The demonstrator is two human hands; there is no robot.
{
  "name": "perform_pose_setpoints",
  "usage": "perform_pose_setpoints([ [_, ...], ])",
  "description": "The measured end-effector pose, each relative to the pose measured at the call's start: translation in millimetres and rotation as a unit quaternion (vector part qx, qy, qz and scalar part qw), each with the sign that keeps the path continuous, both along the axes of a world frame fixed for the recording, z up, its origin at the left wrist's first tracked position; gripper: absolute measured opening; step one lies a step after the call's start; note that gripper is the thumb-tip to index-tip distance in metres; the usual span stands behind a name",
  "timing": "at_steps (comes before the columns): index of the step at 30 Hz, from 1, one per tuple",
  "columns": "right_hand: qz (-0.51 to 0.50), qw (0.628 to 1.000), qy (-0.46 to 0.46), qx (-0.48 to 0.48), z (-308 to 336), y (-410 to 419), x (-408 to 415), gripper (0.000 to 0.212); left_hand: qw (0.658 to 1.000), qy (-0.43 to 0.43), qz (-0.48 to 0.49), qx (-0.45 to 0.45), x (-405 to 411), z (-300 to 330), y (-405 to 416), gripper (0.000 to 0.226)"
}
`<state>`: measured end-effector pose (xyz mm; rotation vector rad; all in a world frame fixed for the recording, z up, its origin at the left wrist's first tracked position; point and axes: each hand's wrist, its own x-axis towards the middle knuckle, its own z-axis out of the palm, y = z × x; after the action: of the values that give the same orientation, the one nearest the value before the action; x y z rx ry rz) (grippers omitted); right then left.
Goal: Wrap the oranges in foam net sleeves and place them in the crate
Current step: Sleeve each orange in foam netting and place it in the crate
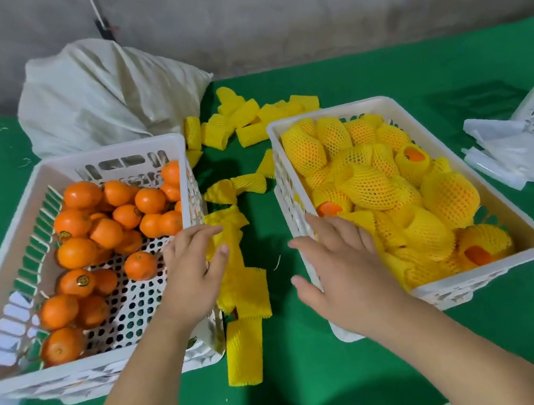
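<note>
Both forearms reach over the green table (320, 363); left hand (196, 274) touches a yellow foam net sleeve (229, 240) with fingers nearly straight, right hand (335, 261) hovers spread and empty.

Bare oranges (104, 229) fill the left crate (0, 282); sleeved ones the right crate (524, 230). Sleeves look light, soft and stretchy: pinch an open end. Oranges look firm and smooth: cup them whole.
</note>
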<state>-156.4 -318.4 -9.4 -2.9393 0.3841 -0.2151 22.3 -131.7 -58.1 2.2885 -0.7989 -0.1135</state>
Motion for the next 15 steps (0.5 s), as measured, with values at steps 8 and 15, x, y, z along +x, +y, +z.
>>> perform_pose_setpoints([
  [8, 0.175, 0.858, 0.482, 0.006, -83, 46, 94, 0.054, 0.992, 0.006, 0.101, -0.079, 35, 1, 17, 0.031],
  [15, 0.152, 0.861, 0.484, 0.021, -110, 36, 134, 0.057, 0.948, 0.042, 0.109, 0.297, 104, -41, 39, 0.067],
])
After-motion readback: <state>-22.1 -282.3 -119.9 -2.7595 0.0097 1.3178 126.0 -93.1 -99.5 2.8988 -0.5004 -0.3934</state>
